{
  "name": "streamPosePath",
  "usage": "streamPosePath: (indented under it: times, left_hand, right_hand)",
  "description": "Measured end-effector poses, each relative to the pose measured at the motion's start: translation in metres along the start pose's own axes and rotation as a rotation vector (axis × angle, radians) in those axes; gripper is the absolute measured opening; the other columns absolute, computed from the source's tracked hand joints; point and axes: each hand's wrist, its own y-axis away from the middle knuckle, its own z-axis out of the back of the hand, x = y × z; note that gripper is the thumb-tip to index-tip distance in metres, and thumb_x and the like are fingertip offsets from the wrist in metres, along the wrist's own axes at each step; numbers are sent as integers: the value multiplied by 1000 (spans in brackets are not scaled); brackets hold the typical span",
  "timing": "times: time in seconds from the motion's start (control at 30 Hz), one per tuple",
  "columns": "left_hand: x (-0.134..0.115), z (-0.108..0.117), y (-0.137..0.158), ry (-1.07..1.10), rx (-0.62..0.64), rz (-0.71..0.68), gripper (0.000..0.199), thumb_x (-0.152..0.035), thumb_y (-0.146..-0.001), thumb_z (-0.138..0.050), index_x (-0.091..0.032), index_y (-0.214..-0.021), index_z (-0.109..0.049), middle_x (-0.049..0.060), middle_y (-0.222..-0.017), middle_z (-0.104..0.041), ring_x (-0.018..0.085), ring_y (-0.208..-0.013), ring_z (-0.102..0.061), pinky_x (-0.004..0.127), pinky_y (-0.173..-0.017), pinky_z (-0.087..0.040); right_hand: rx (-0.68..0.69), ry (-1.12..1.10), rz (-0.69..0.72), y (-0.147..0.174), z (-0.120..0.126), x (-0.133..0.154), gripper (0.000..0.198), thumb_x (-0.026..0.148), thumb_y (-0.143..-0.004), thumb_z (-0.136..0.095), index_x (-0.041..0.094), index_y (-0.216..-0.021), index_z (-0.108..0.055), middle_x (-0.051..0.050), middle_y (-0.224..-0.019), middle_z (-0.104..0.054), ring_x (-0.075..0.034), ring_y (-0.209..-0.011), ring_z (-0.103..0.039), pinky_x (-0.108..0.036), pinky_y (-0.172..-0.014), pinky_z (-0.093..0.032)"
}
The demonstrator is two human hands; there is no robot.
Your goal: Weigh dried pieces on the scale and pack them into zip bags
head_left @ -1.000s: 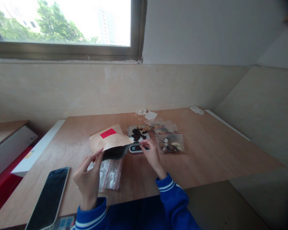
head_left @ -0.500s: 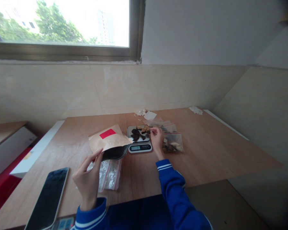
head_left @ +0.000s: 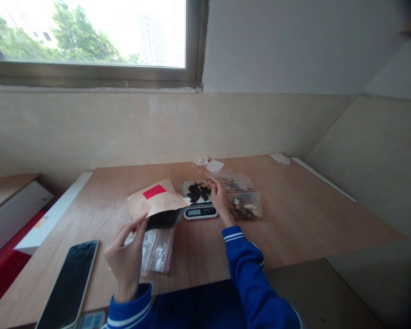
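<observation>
My left hand point(head_left: 130, 244) pinches the near edge of a kraft paper bag point(head_left: 159, 201) with a red label, whose near side shows a dark opening. To its right sits a small digital scale point(head_left: 201, 212), its display lit but too small to read. Dark dried slices point(head_left: 194, 193) and light brown dried pieces point(head_left: 204, 183) lie on its plate. My right hand point(head_left: 221, 200) is over the plate's right side, fingertips drawn together at the brown pieces; whether they grip one I cannot tell.
Clear zip bags of dried pieces point(head_left: 245, 205) lie right of the scale. Empty-looking zip bags point(head_left: 157, 256) are below the paper bag. A phone or tablet point(head_left: 68, 281) lies at left. White scraps point(head_left: 202, 161) and a paper piece point(head_left: 215, 165) are behind the scale.
My right hand has shifted slightly left and up over the plate, toward the light brown pieces. My left hand and the paper bag have stayed nearly still.
</observation>
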Motion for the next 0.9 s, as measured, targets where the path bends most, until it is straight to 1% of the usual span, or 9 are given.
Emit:
streamPosePath:
  times: [0.2, 0.37, 0.47, 0.53, 0.6, 0.67, 0.77, 0.83, 0.9]
  left_hand:
    - [2, 0, 0, 15, 9, -6, 24, -42, -80, -71, -22, -91, -77, 2, -90, -76, 18, -79, -68, 26, -70, -47]
    - [2, -1, 0, 37, 12, -6, 23, -42, -80, -71, -23, -91, -77, 2, -90, -76, 17, -78, -68, 26, -70, -47]
    - [2, -1, 0, 31, 6, 1, 24, -43, -79, -72, -22, -91, -77, 2, -90, -76, 17, -77, -67, 26, -70, -46]
    - [2, -1, 0, 17, 5, 6, 26, -44, -79, -72, -23, -92, -78, 2, -89, -75, 17, -76, -67, 26, -69, -46]
    - [3, -1, 0, 13, 7, 11, 27, -45, -79, -71, -23, -92, -78, 2, -88, -75, 17, -75, -66, 26, -69, -46]
    - [4, -2, 0, 17, 20, 9, 28, -46, -78, -72, -23, -92, -78, 2, -87, -75, 17, -74, -66, 26, -69, -46]
    - [5, -3, 1, 23, 34, -7, 27, -47, -78, -72, -24, -92, -78, 1, -86, -75, 16, -73, -66, 26, -68, -46]
    - [5, -3, 1, 37, 36, -14, 27, -46, -78, -72, -24, -92, -78, 1, -87, -76, 16, -73, -67, 26, -69, -47]
    - [7, -2, 1, 40, 35, -21, 27, -46, -78, -72, -24, -93, -78, 1, -86, -76, 16, -73, -67, 26, -69, -48]
  right_hand:
    - [110, 41, -82, 1, -5, -1, 37, 29, -93, -37, 13, -116, -62, -18, -122, -65, -24, -118, -59, -45, -105, -43]
    - [180, 20, -123, 1, -1, 12, 39, 30, -94, -36, 13, -118, -62, -17, -125, -64, -24, -119, -58, -43, -106, -43]
    - [62, -51, -102, 5, 8, 38, 35, 31, -94, -38, 15, -116, -61, -17, -123, -63, -24, -116, -59, -44, -103, -45]
    - [-49, -128, -48, 16, 18, 70, 29, 29, -96, -39, 17, -113, -60, -15, -118, -63, -22, -110, -60, -42, -98, -49]
    - [-91, -205, 43, 33, 27, 108, 23, 24, -96, -40, 19, -106, -61, -11, -107, -64, -20, -102, -62, -39, -92, -51]
    - [20, -255, 195, 54, 33, 145, 21, 16, -94, -43, 21, -101, -62, -7, -98, -64, -19, -99, -62, -37, -91, -52]
    - [378, -251, 396, 80, 29, 182, 37, 7, -91, -38, 21, -116, -62, -8, -109, -65, -18, -108, -61, -34, -96, -52]
    - [538, -165, 421, 89, 20, 191, 44, 4, -90, -36, 18, -125, -59, -10, -123, -63, -18, -117, -58, -33, -101, -50]
    - [615, -67, 367, 92, 9, 194, 46, 2, -89, -37, 13, -128, -58, -13, -128, -61, -20, -120, -57, -34, -105, -48]
